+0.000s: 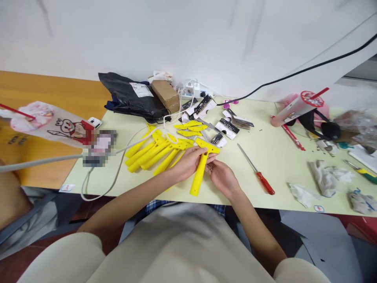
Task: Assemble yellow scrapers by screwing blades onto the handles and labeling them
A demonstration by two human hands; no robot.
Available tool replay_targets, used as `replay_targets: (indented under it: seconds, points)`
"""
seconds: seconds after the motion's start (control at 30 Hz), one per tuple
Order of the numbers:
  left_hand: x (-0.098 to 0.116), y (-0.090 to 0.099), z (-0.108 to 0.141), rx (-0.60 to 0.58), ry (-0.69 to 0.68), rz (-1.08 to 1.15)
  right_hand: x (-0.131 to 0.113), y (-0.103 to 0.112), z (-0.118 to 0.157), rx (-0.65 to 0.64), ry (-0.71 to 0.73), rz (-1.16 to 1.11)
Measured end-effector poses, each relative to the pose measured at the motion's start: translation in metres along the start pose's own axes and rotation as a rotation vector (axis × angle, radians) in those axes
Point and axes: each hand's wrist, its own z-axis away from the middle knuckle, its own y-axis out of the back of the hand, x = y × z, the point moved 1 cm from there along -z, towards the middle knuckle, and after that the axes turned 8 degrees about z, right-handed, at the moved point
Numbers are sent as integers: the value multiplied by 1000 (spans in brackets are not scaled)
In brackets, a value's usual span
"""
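Observation:
A yellow T-shaped scraper handle (198,177) is held in front of me, its wide head pointing away and its grip toward my body. My left hand (188,162) is closed on it at the neck, thumb on top. From the other side my right hand (223,177) is closed with its fingers curled under the head; part of these fingers is hidden behind the handle. To the left of my hands lies a pile of similar yellow scraper handles (153,153). Behind them are flat yellow head pieces (191,127) and black-and-white printed cards (227,128).
A red-handled screwdriver (263,181) lies on the right. Drink cups stand at left (59,125) and right (297,108). A white cable (118,173) crosses the left side. At the back are a black parcel bag (126,98) and a cardboard box (166,94). Crumpled tissue (303,194) lies at right.

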Motion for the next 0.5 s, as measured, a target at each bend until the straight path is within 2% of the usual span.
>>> replay_targets:
  seconds: [0.23,0.37,0.5]
  points:
    - [-4,-1,11,-60,15,-134,5,15,20,-92,36,-38]
    - [-7,4,13,-67,27,-199,14,21,20,-151,106,65]
    - [-10,10,14,-73,29,-279,25,23,15,-92,91,96]
